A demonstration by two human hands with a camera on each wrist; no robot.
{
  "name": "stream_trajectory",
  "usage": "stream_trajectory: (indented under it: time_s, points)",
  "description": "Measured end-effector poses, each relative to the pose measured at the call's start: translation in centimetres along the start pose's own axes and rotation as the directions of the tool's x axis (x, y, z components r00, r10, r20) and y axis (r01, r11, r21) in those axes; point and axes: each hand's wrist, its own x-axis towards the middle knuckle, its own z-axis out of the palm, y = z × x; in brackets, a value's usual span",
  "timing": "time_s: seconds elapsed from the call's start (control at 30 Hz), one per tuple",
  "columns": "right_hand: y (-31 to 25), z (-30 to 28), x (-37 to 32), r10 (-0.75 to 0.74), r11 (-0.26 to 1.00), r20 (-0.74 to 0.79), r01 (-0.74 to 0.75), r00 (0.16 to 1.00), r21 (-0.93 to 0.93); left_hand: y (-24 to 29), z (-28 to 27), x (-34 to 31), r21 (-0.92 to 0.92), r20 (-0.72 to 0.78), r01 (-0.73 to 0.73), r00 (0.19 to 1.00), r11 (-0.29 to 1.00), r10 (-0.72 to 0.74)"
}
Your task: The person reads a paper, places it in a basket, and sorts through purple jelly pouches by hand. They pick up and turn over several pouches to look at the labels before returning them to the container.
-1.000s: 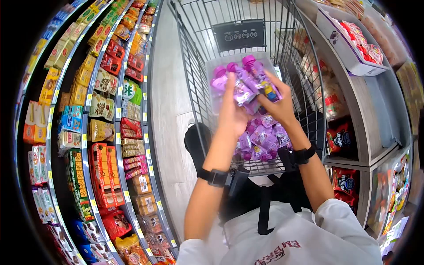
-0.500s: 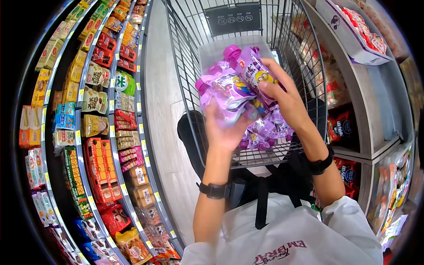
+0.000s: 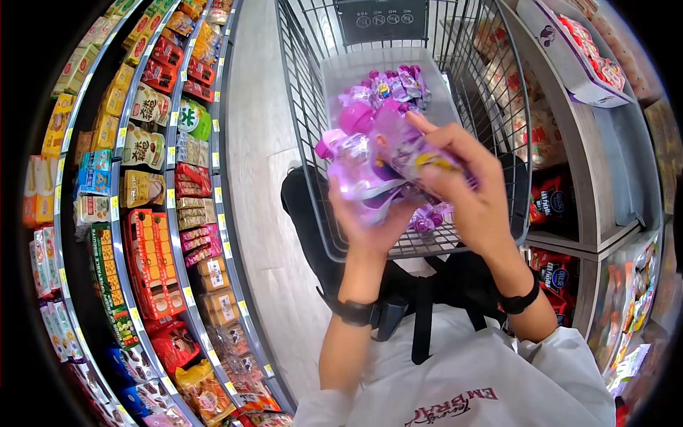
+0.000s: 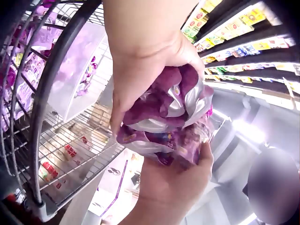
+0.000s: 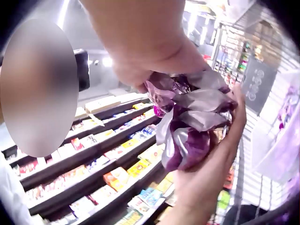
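Note:
Above the near end of the shopping cart, the left hand (image 3: 370, 220) holds several purple capped pouches (image 3: 359, 167) from below, fingers curled round them. The right hand (image 3: 466, 185) pinches another purple pouch (image 3: 420, 153) against the bunch, its picture blurred by motion. In the left wrist view the silver and purple pouch ends (image 4: 164, 112) fill the space between both hands. A translucent bin (image 3: 445, 99) stands in the cart beyond the hands, with more purple pouches (image 3: 398, 85) inside. Purple packs (image 3: 427, 217) also lie in the cart, partly hidden beneath the hands.
The wire cart (image 3: 523, 142) stands near the person's legs. Shelves of packaged snacks (image 3: 153, 263) run along the left, across a strip of pale floor (image 3: 263, 213). To the right are a wooden shelf unit (image 3: 587, 192) and a white box (image 3: 555, 57) of red packets.
Both hands have drawn back toward the body with the bunch of pouches, away from the bin. Pouches inside the bin have come into view. The right hand's pouch has tilted over the bunch.

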Motion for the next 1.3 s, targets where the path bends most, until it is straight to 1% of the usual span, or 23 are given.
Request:
stream_trajectory:
  time_s: [0.03, 0.07, 0.1, 0.13, 0.2, 0.23, 0.27, 0.33, 0.37, 0.47, 0.53, 0.6, 0.63, 0.73, 0.8, 0.83, 0.87, 0.97, 1.0, 1.07, 1.13, 1.17, 1.3]
  points:
    - [-0.6, -0.2, -0.3, 0.281, 0.914, -0.050, -0.252, 0.958, 0.319, -0.3, 0.5, 0.0, 0.125, -0.107, -0.090, 0.989, 0.988, 0.103]
    - [-0.8, -0.3, -0.5, 0.541, 0.670, -0.005, -0.427, 0.841, 0.607, -0.5, 1.0, 0.0, 0.257, -0.198, -0.162, 0.956, 0.953, 0.216]
    - [-0.4, -0.2, -0.3, 0.591, 0.547, 0.036, -0.433, 0.806, 0.717, -0.3, 1.2, -0.1, 0.254, -0.229, -0.158, 0.949, 0.954, 0.218]
    - [-0.6, -0.2, -0.2, 0.590, 0.548, 0.036, -0.432, 0.807, 0.716, -0.1, 1.1, -0.2, 0.254, -0.228, -0.159, 0.949, 0.954, 0.219]
    - [-1.3, -0.3, 0.2, 0.594, 0.377, 0.051, -0.334, 0.803, 0.864, 0.1, 1.0, -0.5, 0.239, -0.250, -0.144, 0.947, 0.960, 0.204]
    - [-1.0, -0.3, 0.2, 0.615, 0.307, 0.065, -0.314, 0.786, 0.898, 0.0, 1.0, -0.6, 0.333, -0.244, -0.169, 0.935, 0.928, 0.258]
    - [-0.3, -0.7, -0.2, 0.661, 0.176, 0.131, -0.323, 0.739, 0.930, 0.1, 0.3, -0.9, 0.334, -0.250, -0.170, 0.932, 0.927, 0.261]
    - [-0.6, -1.4, 0.4, 0.610, 0.026, 0.178, -0.244, 0.772, 0.969, 0.1, 0.0, -0.6, 0.723, -0.095, -0.214, 0.911, 0.657, 0.401]
    - [-0.4, -1.6, 0.5, 0.614, 0.032, 0.172, -0.242, 0.771, 0.970, 0.0, 0.2, -1.0, 0.313, -0.224, -0.204, 0.933, 0.928, 0.281]
    - [0.3, -2.2, 0.2, 0.653, 0.073, 0.098, -0.192, 0.751, 0.979, -0.1, 0.1, -1.2, 0.278, -0.132, -0.173, 0.968, 0.945, 0.216]
    - [0.5, -2.4, 0.0, 0.605, -0.024, 0.171, -0.198, 0.777, 0.980, -0.1, -0.3, -1.5, 0.226, -0.119, -0.141, 0.978, 0.964, 0.171]
    - [0.1, -1.8, 0.0, 0.651, -0.021, 0.144, -0.173, 0.745, 0.985, -0.4, -0.4, -1.6, 0.201, -0.162, -0.151, 0.969, 0.968, 0.185]
    - [0.1, -1.8, 0.0, 0.615, -0.003, 0.143, -0.179, 0.775, 0.984, -0.5, -0.2, -1.5, 0.030, -0.162, -0.159, 0.973, 0.987, 0.162]
    - [0.2, -2.9, -0.3, 0.572, -0.005, 0.154, -0.184, 0.806, 0.983, -0.7, 0.4, -2.0, 0.176, -0.286, -0.147, 0.938, 0.973, 0.194]
    - [0.3, -3.6, -0.5, 0.572, 0.283, 0.066, -0.272, 0.818, 0.920, -0.6, 0.8, -2.4, 0.276, -0.340, -0.133, 0.913, 0.952, 0.226]
    - [0.4, -3.9, -0.8, 0.553, 0.335, 0.036, -0.262, 0.833, 0.905, -0.5, 0.9, -2.5, 0.291, -0.322, -0.132, 0.919, 0.948, 0.227]
    - [0.5, -4.2, -1.2, 0.556, 0.336, 0.034, -0.262, 0.830, 0.905, -0.4, 1.0, -2.5, 0.303, -0.301, -0.131, 0.926, 0.944, 0.226]
    - [1.3, -5.0, -2.7, 0.526, -0.111, 0.188, -0.152, 0.830, 0.982, 0.1, 2.3, -2.2, 0.166, -0.358, -0.133, 0.915, 0.977, 0.185]
    - [1.8, -4.8, -3.2, 0.566, -0.117, 0.199, -0.161, 0.800, 0.980, 0.3, 2.4, -2.4, 0.131, -0.373, -0.116, 0.914, 0.985, 0.158]
    - [2.4, -4.4, -4.3, 0.586, 0.006, 0.212, -0.266, 0.782, 0.964, 0.4, 2.3, -2.5, 0.074, -0.224, -0.142, 0.962, 0.987, 0.155]
    - [2.8, -4.3, -5.1, 0.489, -0.100, 0.286, -0.273, 0.824, 0.957, 0.9, 1.6, -2.7, -0.005, -0.304, -0.127, 0.945, 0.992, 0.119]
    - [2.8, -3.9, -5.2, 0.516, -0.043, 0.246, -0.262, 0.820, 0.964, 0.8, 1.4, -2.7, 0.058, -0.200, -0.097, 0.974, 0.994, 0.107]
    - [3.7, -3.7, -6.1, 0.568, 0.063, 0.206, -0.292, 0.797, 0.954, 0.7, 1.1, -3.3, 0.034, -0.231, -0.068, 0.970, 0.997, 0.074]
